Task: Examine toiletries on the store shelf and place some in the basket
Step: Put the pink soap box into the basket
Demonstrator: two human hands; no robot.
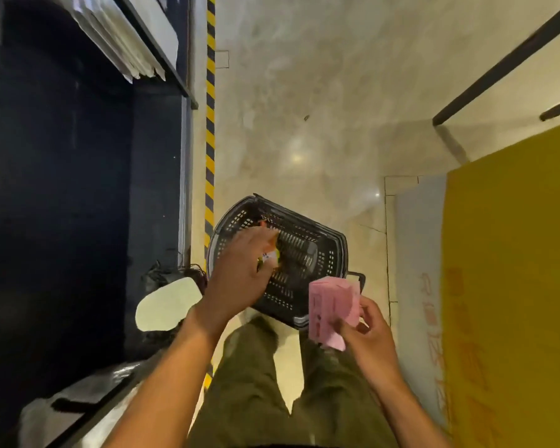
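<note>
Basket [333,250], black and perforated, is sitting on the pale floor [304,108] just right of the striped floor line, near the person's legs. Left hand [240,273] is hovering over the basket's left side, fingers curling round a small packet [270,255] showing yellow, orange and white; most of it is hidden, so its form cannot be told. Right hand [369,331] is pinching a pink box [332,308] by its near right edge, holding it above the basket's near right corner, clear of the rim.

Assessment: the pink box is looking like a thin card carton, probably light and stiff but liable to dent at corners. Holding across the two broad faces is appearing safer than an edge pinch. The small packet is judged light; a closed grasp is suiting it, and a low release into the basket is advisable.
</note>
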